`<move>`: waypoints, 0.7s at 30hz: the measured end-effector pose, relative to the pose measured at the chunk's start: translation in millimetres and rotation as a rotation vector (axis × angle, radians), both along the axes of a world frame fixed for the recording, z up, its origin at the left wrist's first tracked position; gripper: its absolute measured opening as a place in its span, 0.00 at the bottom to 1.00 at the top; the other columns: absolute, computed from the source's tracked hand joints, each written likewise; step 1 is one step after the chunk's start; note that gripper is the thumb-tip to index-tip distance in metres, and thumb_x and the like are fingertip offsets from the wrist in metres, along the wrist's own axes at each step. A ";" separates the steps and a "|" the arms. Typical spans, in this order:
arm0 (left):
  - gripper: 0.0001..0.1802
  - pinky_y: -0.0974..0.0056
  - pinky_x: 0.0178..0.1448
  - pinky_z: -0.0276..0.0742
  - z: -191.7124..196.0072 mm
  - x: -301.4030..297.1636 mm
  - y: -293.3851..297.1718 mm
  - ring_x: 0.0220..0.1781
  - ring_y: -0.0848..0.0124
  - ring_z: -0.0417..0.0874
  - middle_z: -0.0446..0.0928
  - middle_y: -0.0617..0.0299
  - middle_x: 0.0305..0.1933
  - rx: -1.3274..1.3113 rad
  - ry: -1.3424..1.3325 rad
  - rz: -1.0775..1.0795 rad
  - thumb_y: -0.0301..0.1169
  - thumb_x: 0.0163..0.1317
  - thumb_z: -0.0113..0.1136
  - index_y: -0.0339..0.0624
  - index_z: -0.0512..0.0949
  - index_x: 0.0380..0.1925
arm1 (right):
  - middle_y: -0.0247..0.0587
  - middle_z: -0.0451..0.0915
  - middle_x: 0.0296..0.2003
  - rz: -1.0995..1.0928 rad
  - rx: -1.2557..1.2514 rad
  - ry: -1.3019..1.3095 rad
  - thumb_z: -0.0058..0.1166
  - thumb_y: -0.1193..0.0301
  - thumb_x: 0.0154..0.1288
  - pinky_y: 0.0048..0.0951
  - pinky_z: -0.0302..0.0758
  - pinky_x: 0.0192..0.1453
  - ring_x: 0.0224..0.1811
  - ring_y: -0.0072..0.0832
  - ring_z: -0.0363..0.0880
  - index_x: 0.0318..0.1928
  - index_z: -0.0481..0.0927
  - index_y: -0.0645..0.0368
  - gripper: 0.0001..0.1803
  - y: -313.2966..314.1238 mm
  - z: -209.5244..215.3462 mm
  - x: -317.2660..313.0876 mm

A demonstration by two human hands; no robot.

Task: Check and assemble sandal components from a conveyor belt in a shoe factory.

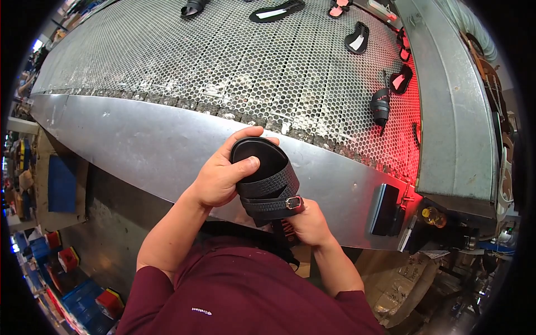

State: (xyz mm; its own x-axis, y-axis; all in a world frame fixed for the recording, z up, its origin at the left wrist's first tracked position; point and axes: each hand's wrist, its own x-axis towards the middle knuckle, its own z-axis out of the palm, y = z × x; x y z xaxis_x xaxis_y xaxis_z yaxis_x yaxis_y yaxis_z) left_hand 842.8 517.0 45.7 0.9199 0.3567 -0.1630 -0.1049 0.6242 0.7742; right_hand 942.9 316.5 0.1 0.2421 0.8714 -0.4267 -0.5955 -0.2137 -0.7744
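A black sandal [268,187] with wide textured straps and a small silver buckle is held in front of my chest, over the near metal edge. My left hand [223,176] grips its upper left side, the thumb lying on the footbed and the fingers wrapped round behind. Low on the right, next to the buckle, my right hand [310,223] closes on the sandal's strap end; most of its fingers are hidden behind the sandal.
Beyond the smooth metal ledge [139,128] lies a perforated conveyor surface [223,61]. A strappy black sandal [380,107] and a sole [357,39] rest on it among several others. At right are a metal housing [455,111], a dark phone [385,209] and a yellow-capped bottle [434,216].
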 end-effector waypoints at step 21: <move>0.22 0.67 0.55 0.78 29.0 14.0 -18.9 0.46 0.75 0.81 0.82 0.58 0.47 0.365 0.348 0.060 0.22 0.63 0.60 0.31 0.73 0.59 | 0.33 0.83 0.41 0.015 0.015 -0.016 0.51 0.76 0.72 0.26 0.76 0.48 0.42 0.18 0.79 0.47 0.82 0.64 0.09 -10.7 8.7 10.4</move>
State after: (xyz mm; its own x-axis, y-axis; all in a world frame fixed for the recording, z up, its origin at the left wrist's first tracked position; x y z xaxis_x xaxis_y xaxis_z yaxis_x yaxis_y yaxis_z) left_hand 856.8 498.1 74.7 0.8095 0.4982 -0.3106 0.1704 0.3070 0.9364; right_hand 953.2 305.8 8.7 0.2358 0.8812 -0.4097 -0.5801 -0.2106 -0.7868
